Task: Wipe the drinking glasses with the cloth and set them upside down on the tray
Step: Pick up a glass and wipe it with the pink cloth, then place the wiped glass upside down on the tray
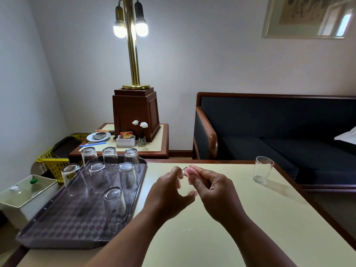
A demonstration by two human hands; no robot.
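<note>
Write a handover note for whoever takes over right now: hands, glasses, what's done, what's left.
Right hand pinches a small clear item; left hand touches it with a fingertip, grip unclear.
Seven glasses stand upside down on the tray: that part looks done.
One upright glass stands on the table, to the right: still to be wiped and inverted.
No cloth in view.

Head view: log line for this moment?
left hand, right hand: holding small clear item | tray: inverted glasses | table: upright glass

Lit brass lamp (133, 45) on a side table (154, 145), yellow basket (55, 166), dark sofa (269, 122) beyond.
</note>
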